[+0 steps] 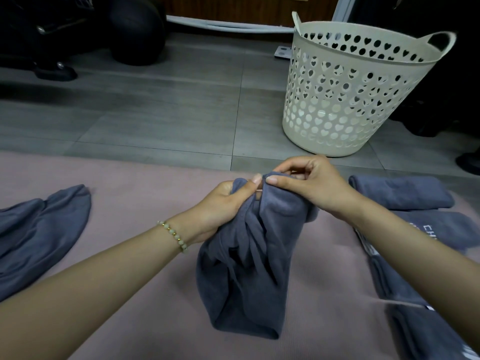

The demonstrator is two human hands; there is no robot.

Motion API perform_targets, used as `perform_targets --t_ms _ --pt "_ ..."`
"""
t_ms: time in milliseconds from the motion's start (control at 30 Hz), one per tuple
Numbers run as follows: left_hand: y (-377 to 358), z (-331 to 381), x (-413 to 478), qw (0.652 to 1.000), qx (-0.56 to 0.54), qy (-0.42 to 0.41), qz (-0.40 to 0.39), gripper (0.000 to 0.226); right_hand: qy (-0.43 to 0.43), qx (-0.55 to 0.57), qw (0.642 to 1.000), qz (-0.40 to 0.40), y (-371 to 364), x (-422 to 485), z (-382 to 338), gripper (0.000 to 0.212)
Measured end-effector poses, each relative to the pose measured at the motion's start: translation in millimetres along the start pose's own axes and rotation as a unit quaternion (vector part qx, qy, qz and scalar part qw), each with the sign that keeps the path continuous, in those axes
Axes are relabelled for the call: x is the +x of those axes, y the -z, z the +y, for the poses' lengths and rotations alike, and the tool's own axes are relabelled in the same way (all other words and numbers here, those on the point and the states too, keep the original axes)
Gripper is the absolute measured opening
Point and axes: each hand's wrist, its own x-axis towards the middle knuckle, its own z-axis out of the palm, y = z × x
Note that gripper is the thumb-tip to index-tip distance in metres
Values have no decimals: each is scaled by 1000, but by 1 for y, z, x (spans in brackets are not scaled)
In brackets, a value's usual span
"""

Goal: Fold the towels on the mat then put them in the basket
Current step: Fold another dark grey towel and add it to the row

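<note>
The left hand (220,203) and right hand (311,185) both pinch the top edge of a grey-blue towel (249,268), thumbs and curled fingers bunching the soft terry cloth where the two hands nearly meet. A bracelet (174,235) of pale round beads with small gold ones circles the left wrist. The towel hangs from the grip in loose vertical folds, and its rounded lower end rests on the pink mat (130,183), which has a fine, flat weave.

Nearest on the right, partly under the right forearm, lies a long strip of towels (415,320) of the same cloth, blurred. On the left a crumpled towel (39,229) spreads in two rounded lobes. Farther right, a lettered towel (446,229) lies flat, and just beyond it a folded towel (400,192) forms a neat oblong near the mat's edge.

Past the mat is a floor (155,113) of grey, streaked tiles. On it stands a cream plastic basket (345,100), round, tapering downward, pierced with heart-shaped holes, with two loop handles. Far left sits a dark ball (135,29).
</note>
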Motion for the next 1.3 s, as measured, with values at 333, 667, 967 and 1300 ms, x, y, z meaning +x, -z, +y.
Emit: perform_targets --t_ms 333,667,967,1300 --pt "5 0 -3 997 61 -29 -35 25 -77 -62 990 -98 10 2 10 28" --pt "113 23 9 886 315 -190 282 33 -5 -28 990 139 86 0 11 61" --pt "134 79 -12 864 285 -234 343 27 56 -20 965 256 126 14 -19 41" --pt "137 124 -64 994 60 -50 79 69 -62 74 995 13 112 -6 -69 45"
